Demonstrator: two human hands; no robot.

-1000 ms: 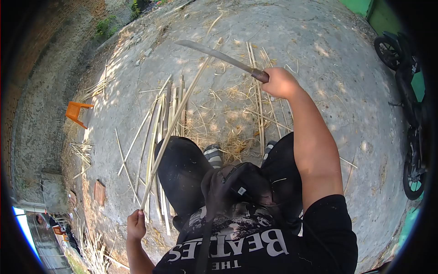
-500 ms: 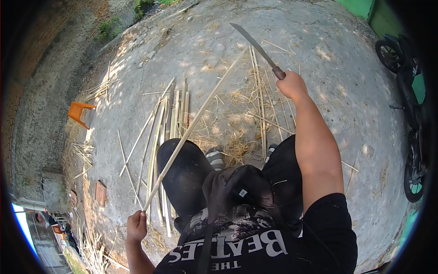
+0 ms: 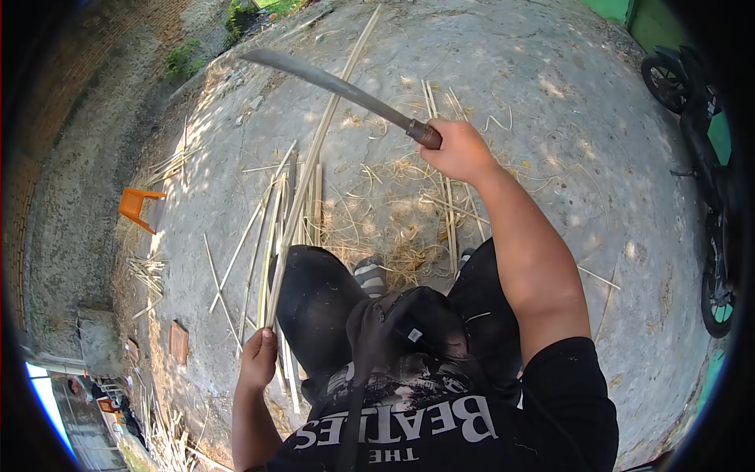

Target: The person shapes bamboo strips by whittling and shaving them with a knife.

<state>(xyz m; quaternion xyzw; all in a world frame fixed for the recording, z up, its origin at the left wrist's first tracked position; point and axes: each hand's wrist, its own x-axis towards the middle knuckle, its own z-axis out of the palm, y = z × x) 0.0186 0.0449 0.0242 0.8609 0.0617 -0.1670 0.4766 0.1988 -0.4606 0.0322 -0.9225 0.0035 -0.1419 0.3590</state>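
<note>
My right hand (image 3: pixel 458 151) is closed round the dark handle of a machete (image 3: pixel 338 87). Its long blade points to the upper left and overlaps a long pale bamboo strip (image 3: pixel 313 157) in the view; whether they touch I cannot tell. Low on the left, my left hand (image 3: pixel 259 358) grips the near end of that strip, thumb on top. The strip slants up and away past my left knee. Beside it, several more bamboo strips (image 3: pixel 271 228) lie in a loose bundle on the ground.
Curly shavings (image 3: pixel 401 232) cover the concrete between my feet, near thin strips (image 3: pixel 450 212) on the right. An orange plastic stool (image 3: pixel 140 206) and a brick (image 3: pixel 179 343) are at left. A motorbike (image 3: pixel 696 165) stands at far right. Another person (image 3: pixel 90 389) is at lower left.
The machete has swung left, its blade now across the bamboo strip. My left hand has moved up and right, and the strip stands steeper, its far end farther away.
</note>
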